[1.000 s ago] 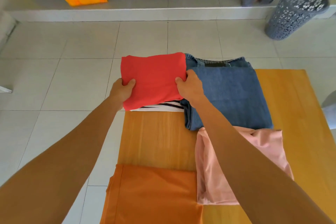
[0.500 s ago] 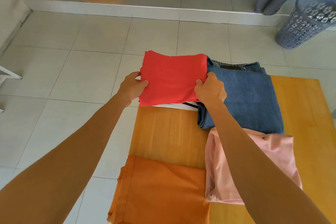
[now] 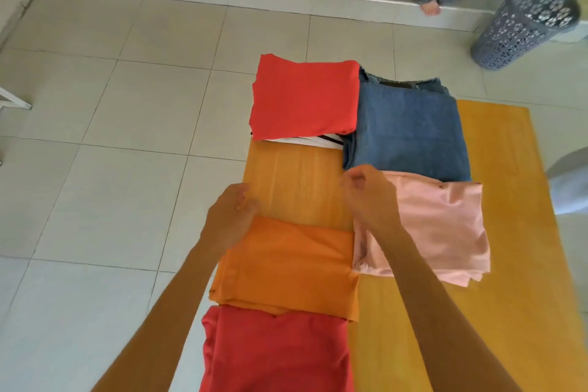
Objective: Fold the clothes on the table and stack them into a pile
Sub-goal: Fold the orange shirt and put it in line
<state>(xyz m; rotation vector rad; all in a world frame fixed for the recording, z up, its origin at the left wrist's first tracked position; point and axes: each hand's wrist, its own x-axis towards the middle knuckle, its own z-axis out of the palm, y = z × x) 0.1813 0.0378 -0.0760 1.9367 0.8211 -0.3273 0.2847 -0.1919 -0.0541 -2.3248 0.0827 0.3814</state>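
The left hand (image 3: 230,216) hovers at the far left corner of the folded orange garment (image 3: 286,267), fingers loosely curled and slightly parted, holding nothing; whether the heel of the hand touches the cloth I cannot tell. The right hand (image 3: 370,197) hangs above the seam where the orange garment meets the pink garment (image 3: 439,226), its fingers bent inward in a loose half-fist — empty as well.

Beyond the hands lies a bare strip of the wooden table (image 3: 296,175), open between the orange piece and the far pile. That pile is the folded red shirt (image 3: 304,97) lying on a striped garment (image 3: 318,141), its far edge overhanging the table's end. Just beside it on the right sit the folded jeans (image 3: 410,130), touching the pink garment. A second red cloth (image 3: 276,353) lies nearest, its far edge tucked under the orange one. The table's right side is bare wood.
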